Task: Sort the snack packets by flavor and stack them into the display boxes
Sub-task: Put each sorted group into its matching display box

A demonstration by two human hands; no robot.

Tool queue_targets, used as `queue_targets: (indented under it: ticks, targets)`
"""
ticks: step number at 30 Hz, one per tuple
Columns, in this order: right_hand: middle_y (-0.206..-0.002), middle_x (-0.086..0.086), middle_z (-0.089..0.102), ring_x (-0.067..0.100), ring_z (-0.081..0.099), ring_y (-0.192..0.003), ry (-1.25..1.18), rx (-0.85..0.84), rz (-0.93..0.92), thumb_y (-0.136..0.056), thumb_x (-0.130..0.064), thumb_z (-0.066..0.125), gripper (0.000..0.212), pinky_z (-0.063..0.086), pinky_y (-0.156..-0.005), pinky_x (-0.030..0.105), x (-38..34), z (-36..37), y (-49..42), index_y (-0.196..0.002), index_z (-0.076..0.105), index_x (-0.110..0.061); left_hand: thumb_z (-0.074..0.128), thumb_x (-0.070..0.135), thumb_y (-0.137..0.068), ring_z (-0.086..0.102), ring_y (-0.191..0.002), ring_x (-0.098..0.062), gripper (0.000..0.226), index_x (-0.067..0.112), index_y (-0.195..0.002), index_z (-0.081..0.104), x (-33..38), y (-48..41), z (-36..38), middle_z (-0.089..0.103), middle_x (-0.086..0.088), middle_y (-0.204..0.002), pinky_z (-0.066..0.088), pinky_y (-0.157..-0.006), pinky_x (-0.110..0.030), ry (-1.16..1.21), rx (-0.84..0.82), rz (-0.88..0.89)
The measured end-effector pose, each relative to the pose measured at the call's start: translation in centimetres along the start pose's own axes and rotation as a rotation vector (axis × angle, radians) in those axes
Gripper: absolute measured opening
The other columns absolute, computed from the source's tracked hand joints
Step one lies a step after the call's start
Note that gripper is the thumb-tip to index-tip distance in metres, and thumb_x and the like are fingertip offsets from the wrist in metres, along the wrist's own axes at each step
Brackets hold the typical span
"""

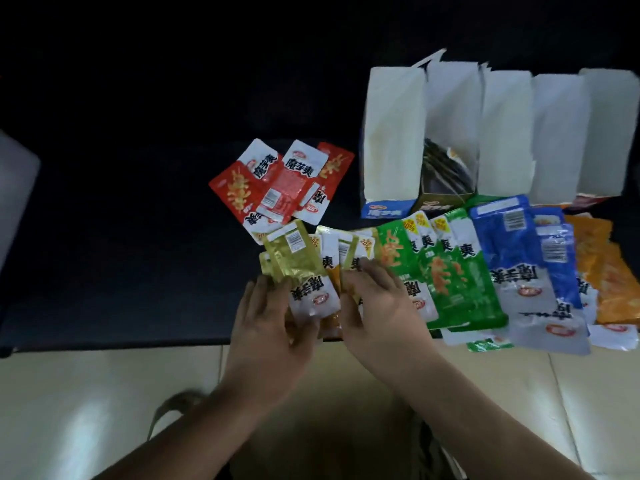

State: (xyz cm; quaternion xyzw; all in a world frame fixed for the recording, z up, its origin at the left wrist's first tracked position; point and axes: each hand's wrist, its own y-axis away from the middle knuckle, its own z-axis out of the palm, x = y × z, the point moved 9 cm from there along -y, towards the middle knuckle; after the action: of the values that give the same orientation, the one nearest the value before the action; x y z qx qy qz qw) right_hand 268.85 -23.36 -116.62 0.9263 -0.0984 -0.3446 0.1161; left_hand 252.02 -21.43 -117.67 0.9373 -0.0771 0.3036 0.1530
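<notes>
Left hand (266, 320) curls its fingers round the near edge of the gold foil packets (294, 258), and right hand (377, 306) pinches the same crinkly, glossy fan from the three o'clock side, all on the matte black table (121, 254). Flat red packets (277, 181) lie scattered at eleven o'clock. Green packets (471, 292), blue packets (502, 244) and orange packets (602, 282) overlap toward three, with tall white cardboard display boxes (391, 133) standing open-topped at one o'clock.
</notes>
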Motion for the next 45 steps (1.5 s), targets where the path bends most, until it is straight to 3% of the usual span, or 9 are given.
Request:
queue_targets:
  ticks: [3,6,12,18,24,29,34,40,45]
  targets:
    - [-0.158,0.006,0.047,0.032,0.026,-0.156,0.097,-0.053,-0.032,-0.096,-0.035,0.028,0.060,0.031,-0.123,0.053,-0.4,1.0,0.3,-0.147,0.052,-0.015,0.056,0.054,-0.097,0.006,-0.158,-0.018,0.073,0.035,-0.160,0.024,-0.2,0.0,0.8,0.022,0.001,-0.169,0.024,-0.126,-0.055,0.015,-0.004,0.003]
    - [-0.158,-0.001,0.047,0.028,0.043,-0.147,0.124,-0.137,-0.066,-0.083,-0.045,0.016,0.080,0.040,-0.118,0.046,-1.9,1.2,0.3,-0.155,0.042,-0.023,0.058,0.049,-0.098,0.003,-0.160,-0.023,0.076,0.035,-0.163,0.022,0.7,-0.5,0.9,0.016,-0.001,-0.171,0.022,-0.127,-0.052,-0.017,-0.003,0.157]
    - [-0.152,0.002,0.050,0.029,0.056,-0.132,0.054,-0.027,-0.061,-0.085,-0.035,0.025,0.072,0.053,-0.098,0.043,-1.5,-0.1,0.1,-0.151,0.048,-0.022,0.046,0.061,-0.087,-0.001,-0.159,-0.042,0.082,0.027,-0.161,0.032,0.2,-1.3,1.4,0.005,-0.019,-0.172,0.018,-0.125,-0.058,-0.292,-0.007,0.136]
    - [-0.153,0.003,0.047,0.027,0.057,-0.127,0.083,0.048,0.054,-0.093,-0.005,0.053,0.067,0.046,-0.087,0.030,2.8,-2.1,-0.1,-0.157,0.036,-0.019,0.042,0.064,-0.094,0.009,-0.159,-0.036,0.081,0.020,-0.161,0.032,-0.7,-1.1,1.6,0.013,-0.014,-0.172,0.016,-0.124,-0.052,-0.373,-0.003,0.143]
    - [-0.158,0.011,0.046,0.028,0.018,-0.158,0.095,-0.020,0.002,-0.088,-0.019,0.037,0.071,0.032,-0.123,0.047,2.4,-0.3,0.1,-0.158,0.038,-0.010,0.036,0.072,-0.094,0.010,-0.159,-0.040,0.086,0.014,-0.158,0.038,-0.8,-1.0,1.9,0.016,-0.020,-0.171,0.022,-0.125,-0.060,-0.392,0.016,0.132]
    - [-0.149,0.012,0.057,0.028,0.027,-0.155,0.033,0.032,-0.137,-0.086,-0.012,0.047,0.064,0.029,-0.120,0.064,1.0,0.0,0.4,-0.150,0.051,-0.014,0.033,0.053,-0.105,0.014,-0.159,-0.033,0.061,0.018,-0.152,0.051,-1.1,-1.1,0.5,0.020,-0.013,-0.171,0.031,-0.120,-0.062,-0.172,0.063,0.167]
    - [-0.167,0.010,0.031,0.026,0.016,-0.159,0.030,-0.029,-0.056,-0.098,-0.045,0.041,0.061,0.035,-0.121,0.054,0.7,1.7,0.3,-0.157,0.042,-0.030,0.032,0.058,-0.100,0.006,-0.158,-0.042,0.058,0.043,-0.156,0.035,-4.2,-0.6,-0.8,0.020,-0.023,-0.169,0.022,-0.125,-0.061,-0.217,0.050,0.036]
    - [-0.173,0.014,0.008,0.035,0.012,-0.159,0.150,-0.087,0.011,-0.095,-0.060,0.021,0.072,0.031,-0.122,0.053,-0.6,3.0,-0.3,-0.164,0.018,-0.038,0.043,0.044,-0.100,0.024,-0.153,-0.050,0.060,0.028,-0.157,0.040,-1.1,-0.1,0.9,0.032,-0.031,-0.161,0.035,-0.119,-0.061,-0.197,0.045,0.073]
    - [-0.168,0.026,0.017,0.048,0.042,-0.144,0.198,-0.074,0.022,-0.093,-0.065,0.029,0.078,0.051,-0.101,0.053,0.4,3.2,-0.6,-0.164,0.019,-0.035,0.063,0.023,-0.095,0.046,-0.143,-0.013,0.046,0.040,-0.138,0.060,0.0,-0.9,0.1,0.040,0.009,-0.159,0.052,-0.107,-0.037,0.317,0.041,0.012]
